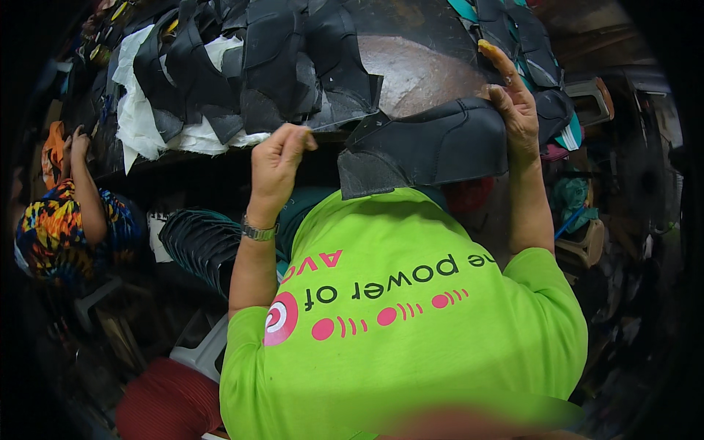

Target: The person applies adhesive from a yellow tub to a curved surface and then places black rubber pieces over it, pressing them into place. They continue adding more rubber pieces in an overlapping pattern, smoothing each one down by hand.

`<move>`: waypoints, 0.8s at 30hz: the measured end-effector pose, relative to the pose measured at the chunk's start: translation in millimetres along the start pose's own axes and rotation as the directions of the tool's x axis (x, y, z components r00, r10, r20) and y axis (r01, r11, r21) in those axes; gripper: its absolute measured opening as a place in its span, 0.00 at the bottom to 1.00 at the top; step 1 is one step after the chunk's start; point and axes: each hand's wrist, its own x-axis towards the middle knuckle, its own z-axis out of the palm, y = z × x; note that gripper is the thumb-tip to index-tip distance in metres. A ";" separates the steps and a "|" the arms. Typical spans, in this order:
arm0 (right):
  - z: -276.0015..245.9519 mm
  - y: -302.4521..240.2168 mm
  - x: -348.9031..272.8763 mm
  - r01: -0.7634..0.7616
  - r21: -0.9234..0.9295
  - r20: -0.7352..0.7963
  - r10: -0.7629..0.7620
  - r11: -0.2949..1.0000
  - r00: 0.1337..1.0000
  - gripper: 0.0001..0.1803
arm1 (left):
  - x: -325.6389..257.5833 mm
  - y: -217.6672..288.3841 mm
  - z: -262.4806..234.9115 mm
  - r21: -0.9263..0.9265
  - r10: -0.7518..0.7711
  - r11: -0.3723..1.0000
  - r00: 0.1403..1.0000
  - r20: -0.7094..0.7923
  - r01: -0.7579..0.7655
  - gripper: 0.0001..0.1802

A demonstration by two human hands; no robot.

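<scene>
My right hand (515,117) is at the right end of a black shoe upper piece (440,143), its thumb at the upper corner. The hand's index finger points up, with a yellow smear on its tip. The piece hangs over my lap, in front of the table edge, with a rough grey patch at its left end. My left hand (281,163), with a metal watch on the wrist, is closed in a pinch left of the piece and apart from it. What its fingertips hold, if anything, is too small to make out.
More black upper pieces (271,66) lie in a row along the dark table (422,70), over white cloth (136,95). Black and teal pieces (524,44) lie at the right. A stack of dark pieces (198,246) is beside my left arm. Another person (77,213) sits at the left.
</scene>
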 end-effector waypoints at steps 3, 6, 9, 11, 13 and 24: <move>1.6 -0.5 -3.7 -0.050 0.015 0.017 0.050 0.999 0.999 0.32 | -13.6 -9.5 -24.5 -0.129 0.066 0.988 0.993 -0.098 -0.078 0.21; 2.8 -1.7 -5.6 0.003 -0.038 0.034 -0.002 0.999 0.999 0.31 | -27.9 -13.2 -78.4 -0.358 0.183 0.878 0.915 -0.360 -0.316 0.15; 5.0 -4.3 -6.7 0.009 -0.047 0.000 -0.009 0.999 1.000 0.29 | -71.3 14.4 -172.7 -0.804 0.322 0.175 0.805 -0.499 -0.568 0.10; 9.5 -5.8 -6.2 -0.018 0.033 -0.042 0.020 0.999 0.999 0.28 | -108.3 31.9 -221.7 -0.673 0.272 0.054 0.659 -0.701 -0.738 0.15; 16.3 -6.8 -4.2 -0.018 0.059 -0.039 0.020 0.998 0.999 0.27 | -147.8 43.6 -245.8 -0.571 0.239 0.024 0.560 -0.794 -0.821 0.18; 11.6 12.4 25.2 0.075 0.117 -0.333 -0.032 0.990 0.942 0.36 | -123.0 40.5 -183.4 -0.731 0.340 0.247 0.763 -0.550 -0.636 0.22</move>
